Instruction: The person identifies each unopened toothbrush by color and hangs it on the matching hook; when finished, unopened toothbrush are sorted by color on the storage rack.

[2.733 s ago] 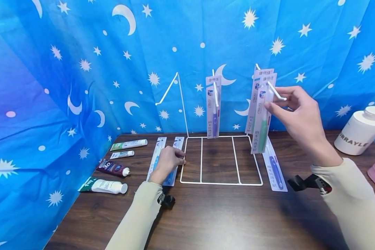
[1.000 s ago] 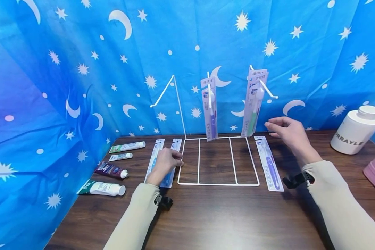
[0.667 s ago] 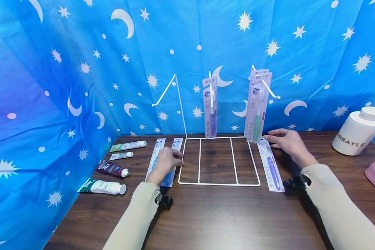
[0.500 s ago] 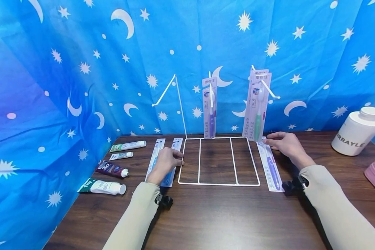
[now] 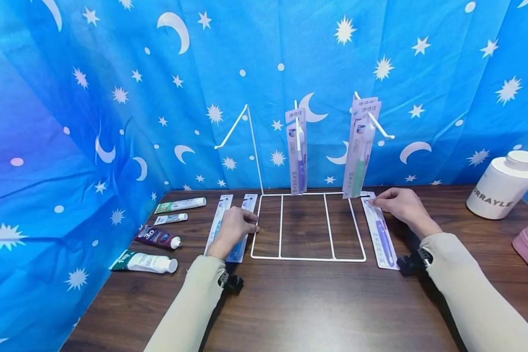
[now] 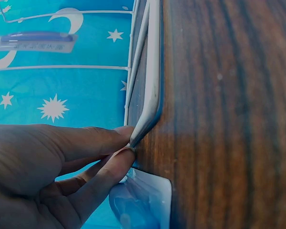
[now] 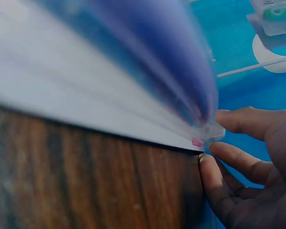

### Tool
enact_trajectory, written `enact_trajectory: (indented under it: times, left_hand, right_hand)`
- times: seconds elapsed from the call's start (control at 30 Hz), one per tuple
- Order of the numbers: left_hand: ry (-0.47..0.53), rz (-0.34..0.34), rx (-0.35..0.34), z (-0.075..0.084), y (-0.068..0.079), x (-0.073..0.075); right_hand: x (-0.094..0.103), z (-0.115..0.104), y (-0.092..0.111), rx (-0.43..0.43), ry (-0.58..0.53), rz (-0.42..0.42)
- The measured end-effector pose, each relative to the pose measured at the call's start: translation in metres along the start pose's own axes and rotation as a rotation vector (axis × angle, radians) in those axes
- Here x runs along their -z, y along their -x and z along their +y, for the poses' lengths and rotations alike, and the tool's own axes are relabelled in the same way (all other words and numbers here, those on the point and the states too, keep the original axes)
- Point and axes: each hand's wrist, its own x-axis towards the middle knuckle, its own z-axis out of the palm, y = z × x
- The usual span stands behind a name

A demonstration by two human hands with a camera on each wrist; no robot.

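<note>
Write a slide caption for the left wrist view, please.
The left hand pinches the white wire rack beside a packaged blue toothbrush on the table.

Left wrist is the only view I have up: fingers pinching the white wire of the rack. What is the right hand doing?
Observer: The right hand holds the top end of a purple pack, just right of the rack.
Operator: And what hangs at the far right?
Observer: Two packs, one in front of the other, on the right hook.
Operator: Anything farther left, past my view?
Observer: Four tubes, lying in a row with their caps to the right.
</note>
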Motion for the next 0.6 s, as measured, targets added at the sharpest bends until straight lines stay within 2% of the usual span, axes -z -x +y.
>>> enact_trajectory:
  times: [0.23,0.47,0.6]
  left_hand:
    - [0.005,0.001,0.0,-0.001,0.0,0.0]
    - [0.011,-0.008,0.021,-0.002,0.0,0.0]
    - [0.009,-0.001,0.005,-0.002,-0.001,0.0]
  right_hand:
    - [0.003,-0.003,0.002,-0.03,-0.024,0.006]
    - [0.009,-0.006,0.003,-0.055,-0.133,-0.012]
    - [0.019,-0.011,0.005,-0.025,-0.162,-0.03]
